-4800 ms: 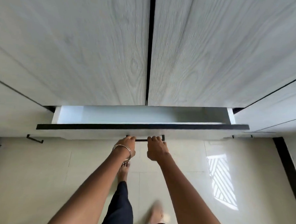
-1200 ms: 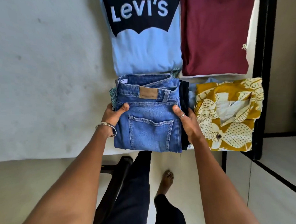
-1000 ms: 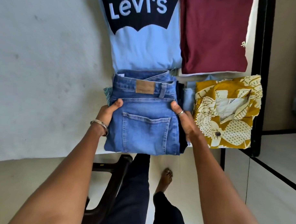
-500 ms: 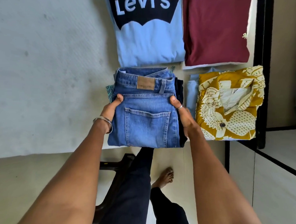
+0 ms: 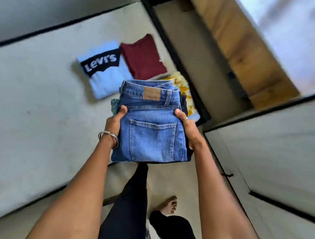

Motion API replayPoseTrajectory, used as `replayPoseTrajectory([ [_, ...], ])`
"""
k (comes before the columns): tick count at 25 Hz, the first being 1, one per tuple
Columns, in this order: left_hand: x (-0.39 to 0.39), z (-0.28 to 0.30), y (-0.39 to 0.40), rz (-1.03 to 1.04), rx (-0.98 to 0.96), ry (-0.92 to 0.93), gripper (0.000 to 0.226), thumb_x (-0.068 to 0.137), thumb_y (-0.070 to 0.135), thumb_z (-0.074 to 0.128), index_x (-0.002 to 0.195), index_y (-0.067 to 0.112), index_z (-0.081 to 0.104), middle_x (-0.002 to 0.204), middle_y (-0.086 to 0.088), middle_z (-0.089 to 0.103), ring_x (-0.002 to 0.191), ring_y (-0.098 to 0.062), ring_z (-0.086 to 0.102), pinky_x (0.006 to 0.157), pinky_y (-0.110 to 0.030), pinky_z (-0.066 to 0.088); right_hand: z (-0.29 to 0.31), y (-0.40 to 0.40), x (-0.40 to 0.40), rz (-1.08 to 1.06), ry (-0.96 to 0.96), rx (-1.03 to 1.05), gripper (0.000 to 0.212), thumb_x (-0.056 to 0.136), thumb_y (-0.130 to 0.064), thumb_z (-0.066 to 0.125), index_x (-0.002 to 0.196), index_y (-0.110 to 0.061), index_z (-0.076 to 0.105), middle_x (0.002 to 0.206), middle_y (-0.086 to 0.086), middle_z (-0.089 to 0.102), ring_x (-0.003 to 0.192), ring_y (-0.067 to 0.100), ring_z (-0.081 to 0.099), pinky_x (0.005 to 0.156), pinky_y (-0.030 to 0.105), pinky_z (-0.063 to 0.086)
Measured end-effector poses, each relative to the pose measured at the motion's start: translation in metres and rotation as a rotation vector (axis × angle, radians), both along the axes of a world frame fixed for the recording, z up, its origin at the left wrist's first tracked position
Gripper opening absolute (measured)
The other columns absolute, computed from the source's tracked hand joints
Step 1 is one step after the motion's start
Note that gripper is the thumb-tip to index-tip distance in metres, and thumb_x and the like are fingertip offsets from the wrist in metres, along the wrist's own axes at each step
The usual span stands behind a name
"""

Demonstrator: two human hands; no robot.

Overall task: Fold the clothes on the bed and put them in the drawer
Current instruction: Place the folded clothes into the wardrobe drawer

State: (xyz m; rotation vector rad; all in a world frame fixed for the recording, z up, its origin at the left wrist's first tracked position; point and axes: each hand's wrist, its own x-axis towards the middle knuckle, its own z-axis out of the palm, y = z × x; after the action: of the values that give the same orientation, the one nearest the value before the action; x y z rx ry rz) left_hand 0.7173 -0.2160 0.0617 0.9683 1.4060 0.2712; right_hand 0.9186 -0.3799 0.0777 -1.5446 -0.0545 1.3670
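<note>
On the bed (image 5: 37,115), three folded tops lie beyond both hands gripping jeans (image 5: 149,129).

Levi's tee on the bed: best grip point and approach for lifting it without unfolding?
Grip the light blue Levi's tee at its two long side edges, hands sliding under from both sides, thumbs on top. It lies flat as a folded rectangle; the maroon shirt crowds one edge, so enter that side carefully.

"Levi's" stands in white letters on a dark batwing patch across the light blue shirt (image 5: 105,71) on the bed. The tan patch (image 5: 152,94) on the jeans (image 5: 149,126) waistband bears small print, too blurred to read.
</note>
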Motion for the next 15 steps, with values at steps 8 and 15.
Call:
replayPoseTrajectory([
  [8, 0.120, 0.107, -0.255, -0.639, 0.160, -0.109, 0.091, 0.056, 0.088, 0.061, 0.102, 0.010, 0.071, 0.100, -0.010, 0.072, 0.094, -0.027, 0.067, 0.092, -0.043, 0.051, 0.122, -0.343, -0.014, -0.581, -0.106, -0.070, 0.079, 0.064, -0.069, 0.074, 0.113, -0.008, 0.070, 0.104, 0.015, 0.074, 0.097, 0.034, 0.072, 0.092, 0.050, 0.055],
  [15, 0.164, 0.180, -0.522, -1.247, 0.050, -0.163, 0.088, 0.058, 0.086, 0.060, 0.094, 0.005, 0.066, 0.098, -0.012, 0.069, 0.083, -0.026, 0.064, 0.076, -0.035, 0.049, 0.185, -0.603, -0.112, -1.210, -0.160, -0.053, 0.066, 0.072, -0.062, 0.075, 0.111, -0.009, 0.071, 0.104, 0.018, 0.074, 0.093, 0.037, 0.071, 0.082, 0.050, 0.058],
])
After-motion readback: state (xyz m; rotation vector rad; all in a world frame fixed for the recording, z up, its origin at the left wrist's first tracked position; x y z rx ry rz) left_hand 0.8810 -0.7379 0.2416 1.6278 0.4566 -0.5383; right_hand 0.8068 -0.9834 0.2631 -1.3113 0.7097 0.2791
